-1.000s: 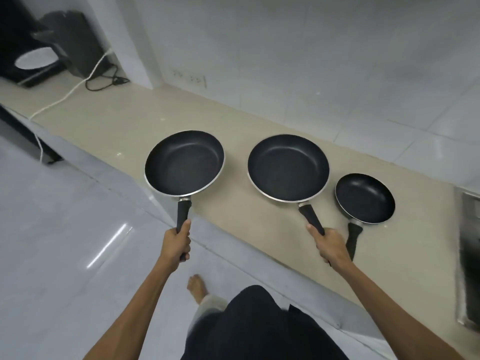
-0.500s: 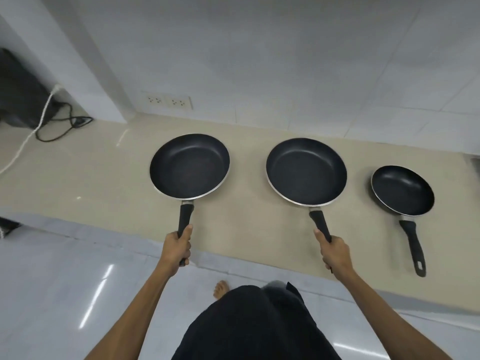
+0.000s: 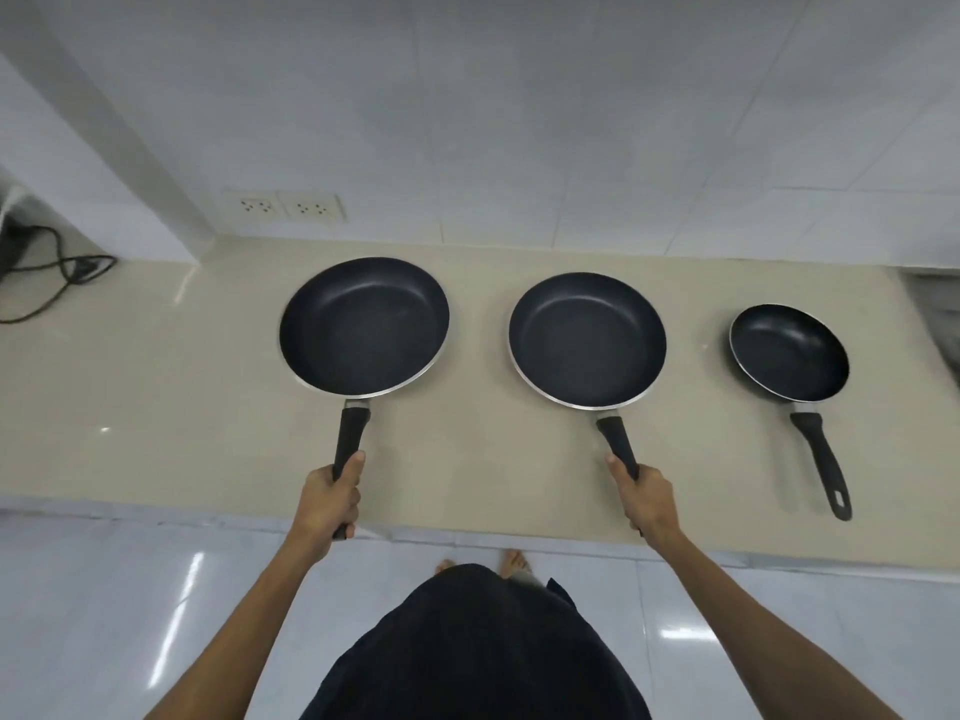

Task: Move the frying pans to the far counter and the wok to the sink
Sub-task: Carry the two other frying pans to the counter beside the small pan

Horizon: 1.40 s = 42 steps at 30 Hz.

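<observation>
Two large black frying pans hang over the beige counter point(image 3: 156, 407). My left hand point(image 3: 327, 498) grips the handle of the left frying pan point(image 3: 363, 324). My right hand point(image 3: 644, 498) grips the handle of the middle frying pan point(image 3: 587, 337). A small black frying pan point(image 3: 788, 351) lies on the counter to the right, its handle pointing toward me, nobody touching it. No wok is in view.
A tiled wall with a double power socket point(image 3: 285, 206) backs the counter. A black cable point(image 3: 47, 283) lies at the far left. A metal sink edge point(image 3: 935, 314) shows at the far right. Glossy white floor lies below the counter's front edge.
The view has swung to face the counter squarely. Both held pans have moved further over the counter, and the small pan now sits farther apart on the right.
</observation>
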{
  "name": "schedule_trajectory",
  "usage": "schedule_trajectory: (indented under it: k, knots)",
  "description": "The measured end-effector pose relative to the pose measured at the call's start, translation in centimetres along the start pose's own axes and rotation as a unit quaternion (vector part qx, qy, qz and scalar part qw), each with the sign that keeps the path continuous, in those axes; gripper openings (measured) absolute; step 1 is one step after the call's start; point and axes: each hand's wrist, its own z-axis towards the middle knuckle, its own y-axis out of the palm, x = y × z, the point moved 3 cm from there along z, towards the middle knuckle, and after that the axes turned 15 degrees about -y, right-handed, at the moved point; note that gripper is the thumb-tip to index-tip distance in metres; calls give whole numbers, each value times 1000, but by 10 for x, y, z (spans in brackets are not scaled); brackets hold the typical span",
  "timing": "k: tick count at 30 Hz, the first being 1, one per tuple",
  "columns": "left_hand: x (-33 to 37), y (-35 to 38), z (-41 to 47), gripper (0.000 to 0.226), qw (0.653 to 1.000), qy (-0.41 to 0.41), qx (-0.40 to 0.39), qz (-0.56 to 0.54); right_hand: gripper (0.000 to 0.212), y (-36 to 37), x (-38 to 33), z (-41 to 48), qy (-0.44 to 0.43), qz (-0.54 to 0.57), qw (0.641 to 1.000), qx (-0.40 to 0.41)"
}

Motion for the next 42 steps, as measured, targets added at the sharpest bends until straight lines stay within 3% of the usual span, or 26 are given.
schedule_trajectory:
  k: [16, 26, 42]
  knots:
    - [18, 11, 9, 41, 1000, 2, 7, 11, 52, 19, -15, 18, 37, 61, 997, -32]
    - [22, -8, 29, 42, 1000, -4, 1, 8, 46, 13, -39, 27, 8, -64, 998, -19]
    - [26, -49, 84, 45, 999, -16, -16, 29, 25, 34, -67, 25, 91, -187, 978, -30]
